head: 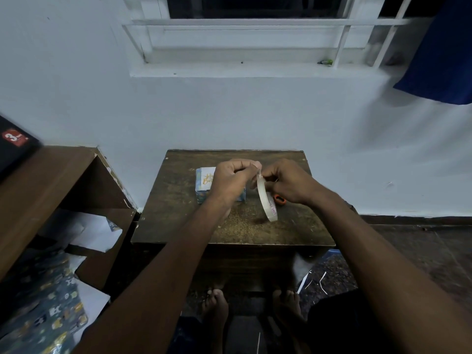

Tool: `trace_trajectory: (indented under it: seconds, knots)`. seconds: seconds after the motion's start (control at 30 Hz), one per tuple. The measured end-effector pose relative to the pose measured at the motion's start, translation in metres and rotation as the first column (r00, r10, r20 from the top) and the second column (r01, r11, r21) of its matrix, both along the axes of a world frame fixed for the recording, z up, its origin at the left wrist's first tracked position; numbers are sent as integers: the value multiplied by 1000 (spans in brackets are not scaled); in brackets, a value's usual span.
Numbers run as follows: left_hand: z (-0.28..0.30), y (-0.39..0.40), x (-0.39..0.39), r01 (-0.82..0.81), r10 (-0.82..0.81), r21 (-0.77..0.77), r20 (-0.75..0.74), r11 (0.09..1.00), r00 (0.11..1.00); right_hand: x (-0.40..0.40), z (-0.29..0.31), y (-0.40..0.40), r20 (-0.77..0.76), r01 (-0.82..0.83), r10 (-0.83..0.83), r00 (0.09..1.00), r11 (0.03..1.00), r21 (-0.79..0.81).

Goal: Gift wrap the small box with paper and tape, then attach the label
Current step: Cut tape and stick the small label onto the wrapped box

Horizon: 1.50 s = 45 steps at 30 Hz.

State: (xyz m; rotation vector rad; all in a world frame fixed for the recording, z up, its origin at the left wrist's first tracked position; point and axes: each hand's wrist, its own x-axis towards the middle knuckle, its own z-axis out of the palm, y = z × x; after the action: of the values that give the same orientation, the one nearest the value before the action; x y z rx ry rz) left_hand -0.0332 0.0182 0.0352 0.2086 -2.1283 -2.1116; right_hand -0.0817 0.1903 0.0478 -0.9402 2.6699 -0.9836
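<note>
a: we have both hands up over the small dark wooden counter (178, 213). our right hand (288, 182) has its fingers curled round the top of the clear tape roll (267, 200), which hangs edge-on and tilted above the counter.

b: and our left hand (231, 178) has its fingers bunched, thumb and fingertips pinching what looks like the loose end of the tape just beside the top of the roll. the strip itself is too thin and blurred for us to be sure.

a: can we read the roll?

b: there is purple print on its inner core near the bottom, but the letters are too small for us to make out.

a: the small box (201, 186) sits on the counter behind our left wrist, already wrapped in blue patterned paper. the white label (208, 178) lies on its top face, with gold script. we read "bir" on the lower line; our hand covers the remainder.

b: just below our right hand an orange and black handle (279, 200) peeks out on the counter. we cannot tell which tool it belongs to.

a: on the left, a brown shelf (51, 175) carries a black box with a red sticker (14, 137) showing a big "3". below it lie sheets of blue patterned wrapping paper (43, 315) and white scraps (86, 232).
</note>
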Motion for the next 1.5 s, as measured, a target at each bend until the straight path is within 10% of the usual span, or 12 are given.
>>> trace_trajectory:
  seconds: [1.17, 1.5]
  knots:
    - [6, -14, 4, 131, -138, -90, -72, 987, 988, -2, -8, -6, -82, 90, -95, 992, 994, -54]
    - [-8, 0, -1, -113, 78, -166, -203, 980, 976, 6, -3, -13, -19, 100, -101, 995, 992, -76]
